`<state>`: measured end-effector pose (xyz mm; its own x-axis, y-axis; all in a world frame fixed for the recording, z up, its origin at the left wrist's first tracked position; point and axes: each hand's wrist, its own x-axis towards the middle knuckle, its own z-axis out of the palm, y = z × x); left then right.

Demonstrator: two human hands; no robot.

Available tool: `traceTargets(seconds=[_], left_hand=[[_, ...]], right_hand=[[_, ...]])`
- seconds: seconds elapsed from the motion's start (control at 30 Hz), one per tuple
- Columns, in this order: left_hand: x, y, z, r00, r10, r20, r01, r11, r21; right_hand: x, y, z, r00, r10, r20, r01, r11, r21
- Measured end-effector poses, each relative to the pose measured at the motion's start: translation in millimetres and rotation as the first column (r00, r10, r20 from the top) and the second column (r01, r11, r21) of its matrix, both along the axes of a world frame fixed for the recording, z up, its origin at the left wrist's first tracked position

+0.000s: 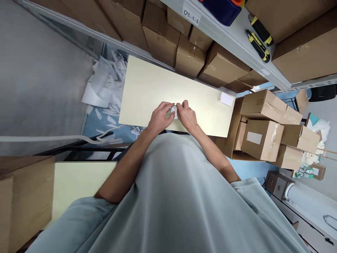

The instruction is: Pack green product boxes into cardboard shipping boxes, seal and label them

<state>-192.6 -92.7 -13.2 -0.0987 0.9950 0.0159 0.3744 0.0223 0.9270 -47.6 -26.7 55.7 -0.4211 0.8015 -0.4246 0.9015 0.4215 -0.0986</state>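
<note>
Shirt: your pale grey-green shirt [171, 189] fills the space nearest you; at your left elbow stands a cardboard carton [31, 196].
Small white piece: the small white piece [174, 111], green along one edge, sits between your two hands, over the near edge of the table; its print, if any, is too small to read.
Left hand: your left hand [161, 117] is clamped on the piece, thumb across its face, index finger at its top edge.
Right hand: your right hand [187, 116] has its fingertips drawn together on the piece's upper right edge; the other fingers curl inward.
Table: the cream table [147, 88] runs beneath your hands; a white box [226, 99] lies near its right end, well apart from your right hand.
Paper: white paper scraps [105, 84] are heaped past the table's left end.
Cartons: brown cartons [260, 138] are stacked to your right; more boxes [191, 56] stand in a row beyond the table.
Shelf: above that row, the grey shelf [229, 35] bears two black-and-yellow cutters [258, 45], side by side.
</note>
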Motion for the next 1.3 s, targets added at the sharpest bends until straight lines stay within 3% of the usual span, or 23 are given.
traceTargets(seconds=[0.2,0.37,0.47,0.67,0.93,1.13,1.3], left_hand=[[4.2,-7.1,1.4,0.971,-0.112,-0.212,0.125,0.991,0.051],[8.9,-11.4,-0.8,0.941,-0.15,-0.304,0.161,0.987,0.01],[12.9,-11.9,-4.0,0.958,-0.118,-0.262,0.122,0.993,-0.002],[13.8,-9.2,-14.9,0.993,0.116,0.038,-0.113,0.991,-0.067],[6.7,-12.7,-11.9,0.998,0.048,-0.029,-0.05,0.995,-0.089],[8.4,-14.9,-5.6,0.998,0.056,-0.037,-0.061,0.985,-0.16],[-8.7,-18.1,-5.5,0.988,-0.153,0.022,0.154,0.985,-0.078]], right_hand=[[13.2,2.6,-13.2,0.998,-0.026,-0.052,0.026,1.0,0.0],[21.4,-2.0,-22.6,0.987,-0.062,-0.15,0.067,0.997,0.033],[26.9,-6.5,-26.2,0.978,-0.065,-0.196,0.076,0.996,0.05],[41.8,-11.4,-25.1,0.953,-0.048,-0.3,0.053,0.999,0.008],[48.9,-2.7,-20.9,0.857,-0.229,-0.462,0.167,0.971,-0.171],[47.7,5.0,-21.0,0.849,-0.236,-0.474,0.16,0.968,-0.196],[48.3,9.5,-16.9,0.87,-0.19,-0.456,0.117,0.976,-0.185]])
